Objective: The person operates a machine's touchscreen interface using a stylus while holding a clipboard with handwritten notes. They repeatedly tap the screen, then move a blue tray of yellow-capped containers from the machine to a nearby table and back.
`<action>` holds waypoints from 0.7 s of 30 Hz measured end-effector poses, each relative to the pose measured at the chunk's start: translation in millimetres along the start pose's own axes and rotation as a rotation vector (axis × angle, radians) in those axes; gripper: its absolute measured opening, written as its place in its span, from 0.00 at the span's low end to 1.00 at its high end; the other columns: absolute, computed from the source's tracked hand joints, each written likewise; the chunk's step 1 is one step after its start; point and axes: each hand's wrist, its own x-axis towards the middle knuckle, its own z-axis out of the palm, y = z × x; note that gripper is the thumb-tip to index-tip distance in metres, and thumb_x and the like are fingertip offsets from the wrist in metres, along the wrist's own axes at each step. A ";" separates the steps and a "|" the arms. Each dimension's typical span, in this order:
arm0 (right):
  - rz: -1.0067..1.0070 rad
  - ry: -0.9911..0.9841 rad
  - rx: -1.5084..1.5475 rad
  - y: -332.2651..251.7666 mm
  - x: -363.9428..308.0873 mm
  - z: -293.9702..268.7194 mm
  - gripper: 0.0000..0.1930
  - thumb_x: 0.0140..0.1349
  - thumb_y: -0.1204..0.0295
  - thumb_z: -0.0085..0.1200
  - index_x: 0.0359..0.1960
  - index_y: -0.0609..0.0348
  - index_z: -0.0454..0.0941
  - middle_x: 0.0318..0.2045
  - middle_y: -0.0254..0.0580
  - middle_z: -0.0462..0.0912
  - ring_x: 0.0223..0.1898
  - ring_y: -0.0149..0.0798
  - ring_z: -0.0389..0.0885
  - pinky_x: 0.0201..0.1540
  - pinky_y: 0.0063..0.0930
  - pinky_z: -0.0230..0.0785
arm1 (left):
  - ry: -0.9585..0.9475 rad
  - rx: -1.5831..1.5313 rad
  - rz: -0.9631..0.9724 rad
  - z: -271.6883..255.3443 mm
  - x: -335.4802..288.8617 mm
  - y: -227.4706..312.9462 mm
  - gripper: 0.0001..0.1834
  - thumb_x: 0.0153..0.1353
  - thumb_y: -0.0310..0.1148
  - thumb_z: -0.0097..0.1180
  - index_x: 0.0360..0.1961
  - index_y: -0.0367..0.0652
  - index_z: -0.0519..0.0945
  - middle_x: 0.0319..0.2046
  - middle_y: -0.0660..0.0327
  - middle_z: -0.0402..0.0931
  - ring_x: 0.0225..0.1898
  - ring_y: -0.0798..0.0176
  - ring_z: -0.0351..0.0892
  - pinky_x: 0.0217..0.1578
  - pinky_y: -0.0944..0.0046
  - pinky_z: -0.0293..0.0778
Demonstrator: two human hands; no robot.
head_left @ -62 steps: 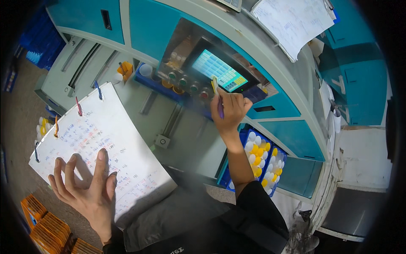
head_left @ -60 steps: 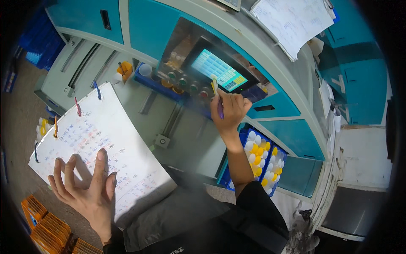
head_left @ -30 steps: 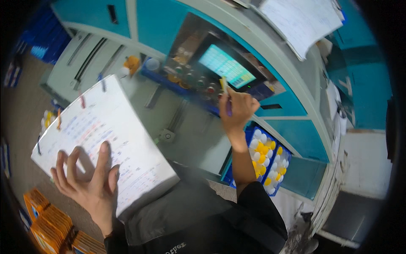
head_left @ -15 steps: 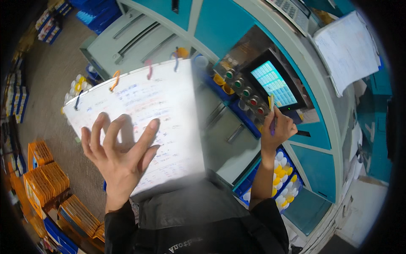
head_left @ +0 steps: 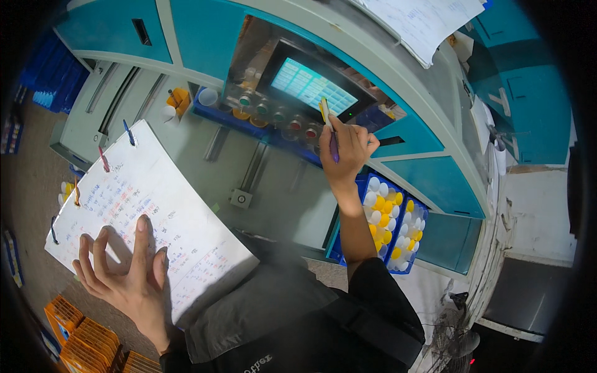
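Observation:
My left hand (head_left: 130, 283) lies spread on the handwritten page of a ring-tied notebook (head_left: 202, 245), thumb and forefinger pressed to the paper. Coloured ties run along the notebook's far edge, and its near edge meets my dark clothing. My right hand (head_left: 349, 146) is closed round a slim pen (head_left: 324, 113) with a white and yellow upper end and a purple lower part. That upper end is just in front of the lit touchscreen (head_left: 305, 84) on a teal machine; whether it touches the glass I cannot tell.
Round push buttons (head_left: 279, 115) line the panel below the screen. Blue bins (head_left: 393, 264) of white and yellow caps stand beside my right forearm. Orange crates (head_left: 90, 345) are at the lower left. A sheaf of papers (head_left: 423, 22) rests atop the machine. A blue tray (head_left: 208, 113) holds cups.
My view has turned toward the right, so the machine and screen appear further left. The notebook now sits lower left, tilted, with my left hand still on it. The pen stays in my right hand.

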 end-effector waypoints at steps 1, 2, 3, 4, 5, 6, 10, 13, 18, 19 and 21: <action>-0.004 0.002 0.000 -0.4 0.8 0.6 0.14 0.55 0.72 0.68 0.45 0.53 0.86 0.31 0.33 0.84 0.37 0.34 0.77 0.47 0.38 0.51 | 0.003 0.004 -0.001 0.2 -0.7 -0.1 0.26 0.63 0.69 0.54 0.60 0.83 0.81 0.64 0.59 0.68 0.75 0.48 0.54 0.77 0.36 0.42; -0.003 0.002 -0.010 -0.6 1.7 0.7 0.15 0.55 0.71 0.68 0.45 0.53 0.86 0.31 0.33 0.84 0.37 0.34 0.77 0.47 0.39 0.51 | 0.001 0.006 0.000 0.0 -1.0 -0.3 0.26 0.63 0.69 0.53 0.60 0.83 0.81 0.64 0.59 0.68 0.75 0.48 0.54 0.77 0.36 0.42; -0.001 0.001 -0.020 -0.7 2.4 0.6 0.15 0.55 0.71 0.68 0.45 0.53 0.86 0.31 0.33 0.84 0.37 0.34 0.77 0.46 0.39 0.51 | -0.002 0.009 0.001 -0.4 -1.2 -0.5 0.26 0.63 0.69 0.53 0.60 0.83 0.81 0.65 0.59 0.68 0.75 0.48 0.54 0.77 0.36 0.42; -0.017 0.031 -0.018 -0.9 3.0 0.3 0.15 0.55 0.71 0.68 0.46 0.53 0.86 0.31 0.33 0.84 0.38 0.34 0.78 0.46 0.39 0.51 | -0.001 0.020 -0.002 -1.0 -1.2 -0.7 0.26 0.63 0.69 0.53 0.60 0.83 0.81 0.65 0.59 0.67 0.75 0.48 0.54 0.77 0.36 0.42; -0.001 0.011 -0.021 -1.0 3.3 -0.3 0.15 0.55 0.71 0.68 0.46 0.53 0.86 0.31 0.33 0.84 0.37 0.35 0.77 0.46 0.39 0.51 | -0.008 0.011 0.001 -1.2 -1.0 -0.7 0.26 0.63 0.69 0.53 0.60 0.83 0.81 0.65 0.59 0.67 0.75 0.48 0.54 0.77 0.36 0.42; -0.004 0.022 -0.012 -0.9 3.5 -0.8 0.15 0.55 0.71 0.68 0.46 0.53 0.86 0.31 0.33 0.84 0.37 0.35 0.77 0.46 0.39 0.51 | -0.011 0.011 -0.001 -1.3 -0.9 -0.4 0.26 0.63 0.69 0.53 0.61 0.83 0.81 0.65 0.60 0.67 0.75 0.48 0.53 0.77 0.36 0.42; -0.007 0.020 -0.029 0.5 1.0 -4.9 0.15 0.54 0.72 0.67 0.45 0.54 0.86 0.30 0.33 0.83 0.36 0.36 0.77 0.46 0.39 0.51 | -0.019 0.014 -0.003 -0.6 -0.9 -0.2 0.26 0.63 0.69 0.52 0.61 0.84 0.80 0.66 0.60 0.66 0.75 0.48 0.53 0.77 0.35 0.41; 0.033 0.015 -0.032 3.1 -2.5 -6.5 0.15 0.54 0.74 0.67 0.45 0.54 0.86 0.29 0.33 0.82 0.36 0.35 0.76 0.46 0.39 0.51 | -0.004 0.026 0.006 0.9 -1.1 -1.0 0.27 0.63 0.69 0.51 0.62 0.85 0.79 0.66 0.60 0.66 0.75 0.48 0.53 0.77 0.36 0.41; 0.028 -0.033 -0.017 3.8 -8.3 -6.8 0.15 0.53 0.75 0.67 0.44 0.54 0.87 0.29 0.33 0.82 0.36 0.35 0.76 0.46 0.39 0.51 | -0.007 0.013 0.009 1.3 -1.2 -1.7 0.27 0.62 0.69 0.53 0.62 0.86 0.78 0.65 0.61 0.66 0.75 0.48 0.53 0.77 0.37 0.41; 0.027 -0.041 -0.014 3.5 -8.5 -6.3 0.15 0.53 0.75 0.67 0.44 0.54 0.87 0.29 0.33 0.82 0.36 0.35 0.76 0.46 0.39 0.51 | 0.002 0.022 0.009 1.5 -0.8 -1.9 0.27 0.61 0.69 0.54 0.62 0.86 0.78 0.65 0.62 0.66 0.75 0.49 0.53 0.77 0.37 0.41; 0.027 -0.018 -0.022 3.5 -8.3 -6.6 0.15 0.53 0.75 0.67 0.44 0.54 0.86 0.29 0.33 0.82 0.36 0.34 0.76 0.46 0.39 0.51 | -0.003 0.012 0.007 1.8 -0.6 -1.8 0.27 0.61 0.69 0.54 0.62 0.86 0.79 0.65 0.62 0.66 0.75 0.49 0.53 0.77 0.37 0.41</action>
